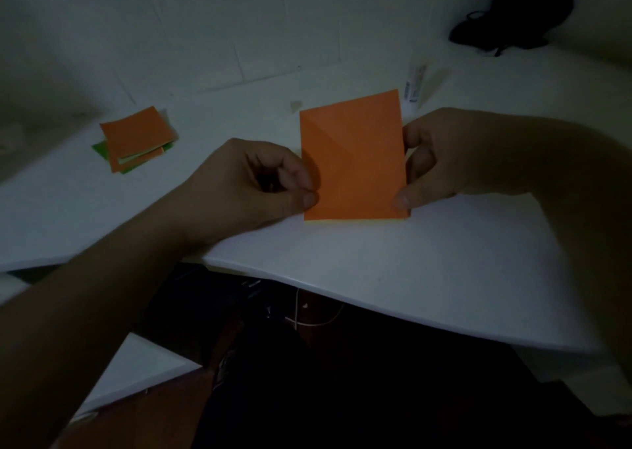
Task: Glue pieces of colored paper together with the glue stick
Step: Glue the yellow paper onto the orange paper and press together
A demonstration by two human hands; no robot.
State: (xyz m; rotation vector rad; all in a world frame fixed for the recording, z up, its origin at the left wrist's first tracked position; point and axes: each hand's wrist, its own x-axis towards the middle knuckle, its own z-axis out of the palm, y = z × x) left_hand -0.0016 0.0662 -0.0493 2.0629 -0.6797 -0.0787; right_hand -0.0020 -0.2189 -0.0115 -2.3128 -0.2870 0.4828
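Observation:
An orange paper square (354, 158) is held above the white table (393, 264), tilted up toward me, with a thin yellow edge of another sheet showing along its bottom. My left hand (253, 185) pinches its left edge between thumb and fingers. My right hand (441, 161) pinches its right edge. The white glue stick (413, 87) lies on the table just behind the paper, untouched by either hand.
A small stack of orange and green paper squares (135, 140) sits at the left of the table. A dark bag (513, 14) rests at the far right corner. The tiled wall (205, 21) runs behind; the table's front edge is near me.

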